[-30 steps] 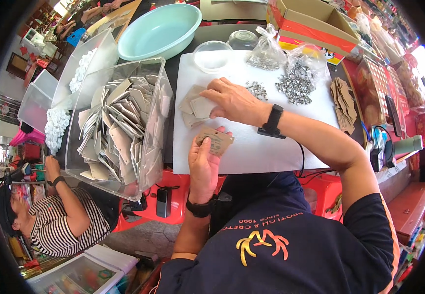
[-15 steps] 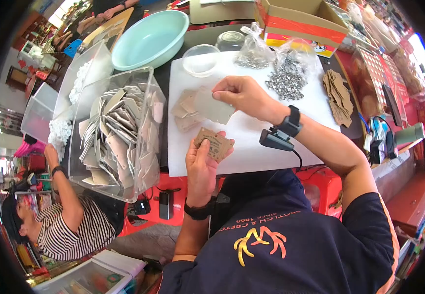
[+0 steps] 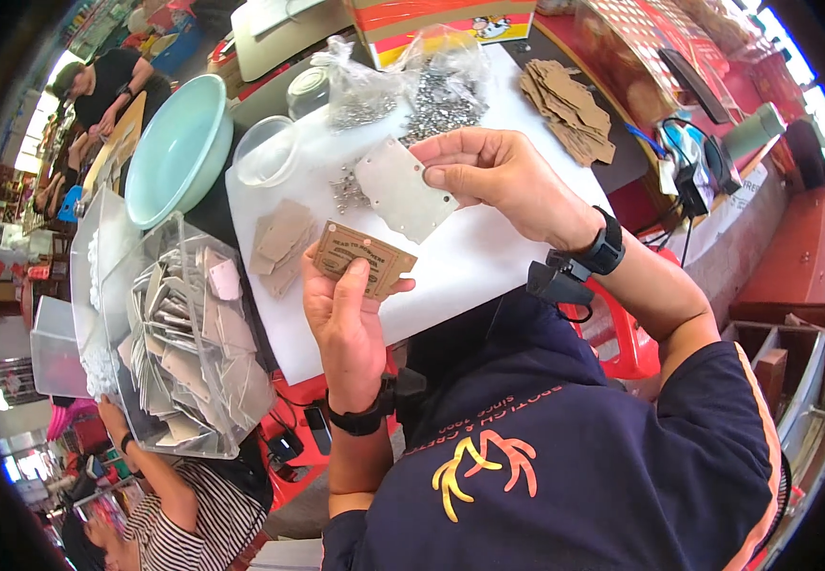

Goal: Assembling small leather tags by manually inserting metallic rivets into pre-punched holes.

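Observation:
Pinched between the thumb and fingers of my left hand (image 3: pixel 351 333) is a brown printed card (image 3: pixel 370 262) with small holes near its edges. My right hand (image 3: pixel 522 186) grips a pale grey card (image 3: pixel 403 195) by its right edge, above and to the right of the brown one. That grey card also has small holes along its edges. The two cards are close, and a slim gap shows between them. A small pile of similar cards (image 3: pixel 282 249) lies on the white sheet (image 3: pixel 498 276) left of my hands. Small metal pieces (image 3: pixel 348 190) lie just behind the grey card.
A clear bin (image 3: pixel 241 404) full of grey cards stands at the left, near a light blue basin (image 3: pixel 179 152). Bags of metal pieces (image 3: pixel 446 86), a clear round tub (image 3: pixel 267 152) and brown cards (image 3: pixel 569 109) lie farther back. A co-worker in stripes (image 3: pixel 208 514) sits at the left.
The view has turned, shifting the table leftward. My right hand has carried the grey card away from the pile of cards. My left hand still holds the brown card, now tilted differently.

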### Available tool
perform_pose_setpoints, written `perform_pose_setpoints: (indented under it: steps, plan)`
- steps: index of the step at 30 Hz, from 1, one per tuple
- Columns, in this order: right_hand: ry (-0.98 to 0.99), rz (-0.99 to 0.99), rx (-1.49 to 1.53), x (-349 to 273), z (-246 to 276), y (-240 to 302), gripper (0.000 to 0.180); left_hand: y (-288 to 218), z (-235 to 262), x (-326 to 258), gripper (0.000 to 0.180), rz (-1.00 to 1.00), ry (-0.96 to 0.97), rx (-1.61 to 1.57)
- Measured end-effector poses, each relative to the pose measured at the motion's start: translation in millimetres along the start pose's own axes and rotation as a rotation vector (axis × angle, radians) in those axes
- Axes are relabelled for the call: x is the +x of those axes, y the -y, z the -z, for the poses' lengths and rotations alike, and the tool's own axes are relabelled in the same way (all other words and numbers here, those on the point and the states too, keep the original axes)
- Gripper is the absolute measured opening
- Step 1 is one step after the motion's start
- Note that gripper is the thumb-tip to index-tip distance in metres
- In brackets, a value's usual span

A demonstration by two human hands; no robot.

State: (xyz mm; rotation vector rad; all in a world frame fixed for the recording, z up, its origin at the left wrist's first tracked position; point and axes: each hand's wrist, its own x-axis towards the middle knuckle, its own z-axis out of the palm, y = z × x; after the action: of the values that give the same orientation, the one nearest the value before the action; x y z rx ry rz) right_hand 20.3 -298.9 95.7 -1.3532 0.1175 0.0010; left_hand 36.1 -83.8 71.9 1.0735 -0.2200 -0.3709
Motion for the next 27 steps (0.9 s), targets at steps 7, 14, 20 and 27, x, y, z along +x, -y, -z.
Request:
perform_pose_setpoints:
  steps: [7, 14, 20, 27]
  plan:
    - [-0.040, 0.092, -0.144, -21, 11, -7, 0.031, 10, -18, 10, 0.031, 0.024, 0.079, 0.077]
    - [0.006, 0.045, -0.038, -29, 9, -11, 0.029, 16, -33, 14, 0.038, 0.035, 0.035, 0.134]
    - [0.013, 0.019, 0.033, -31, 4, -15, 0.028, 28, -37, 16, 0.040, -0.009, -0.022, 0.062]
    - [0.091, 0.104, -0.014, -30, -3, -29, 0.030, 35, -34, 16, 0.040, -0.047, -0.028, 0.070]
